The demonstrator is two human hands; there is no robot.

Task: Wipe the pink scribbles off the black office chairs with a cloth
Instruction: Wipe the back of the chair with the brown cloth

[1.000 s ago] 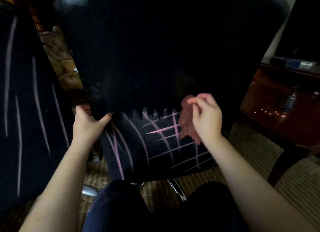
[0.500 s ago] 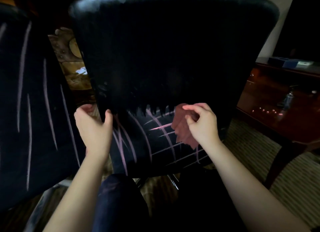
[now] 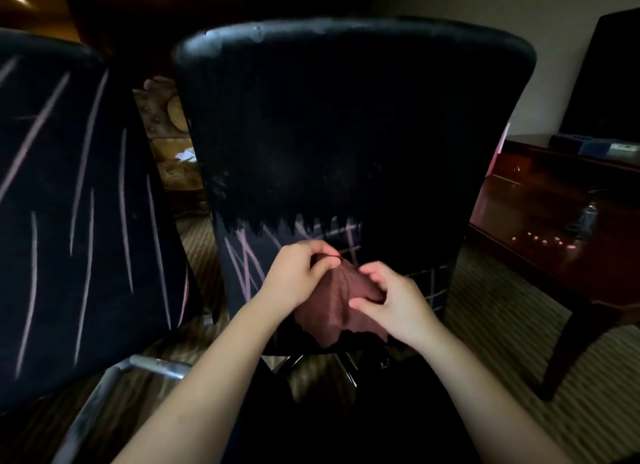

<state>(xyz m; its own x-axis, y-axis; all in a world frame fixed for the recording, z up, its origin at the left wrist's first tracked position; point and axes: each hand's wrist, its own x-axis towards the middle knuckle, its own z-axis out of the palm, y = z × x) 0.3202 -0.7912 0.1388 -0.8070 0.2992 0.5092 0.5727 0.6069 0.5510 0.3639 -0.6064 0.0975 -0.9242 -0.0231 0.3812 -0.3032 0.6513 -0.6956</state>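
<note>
Both hands together at frame centre, clamped on one cloth [image 3: 332,304]. Left hand [image 3: 298,276] pinches its upper edge between thumb and fingers; right hand [image 3: 394,300] grips the bunched right side, fingers curled in. Cloth is dark reddish-brown, hanging crumpled below the hands, lower edge ragged.

Cloth hangs in front of the lower back of the middle chair [image 3: 346,124], black, seen from behind. Whether the cloth touches the chair cannot be told. Upper part of the chair back reads plain black. Pink scribbles [image 3: 246,259] remain in a band low on it: crossing strokes at 9 o'clock from the hands, a grid of lines at 12 and 3 o'clock.

Second chair [image 3: 69,203] at 9 o'clock, cut off by the left edge, carrying long pink slanted strokes top to bottom. A metal chair base leg [image 3: 156,363] shows at 7 o'clock.

Room: dim. Striped carpet [image 3: 519,342] underfoot. Dark wood surface [image 3: 554,200] at 3 o'clock with a blue flat box [image 3: 585,144] on top and a dark screen [image 3: 606,75] above it. Ceiling lights at 11 o'clock.

Hard to make out: small item on the surface's lower shelf, and the brownish object in the gap between the chairs. Middle chair's base mostly hidden by the forearms.
</note>
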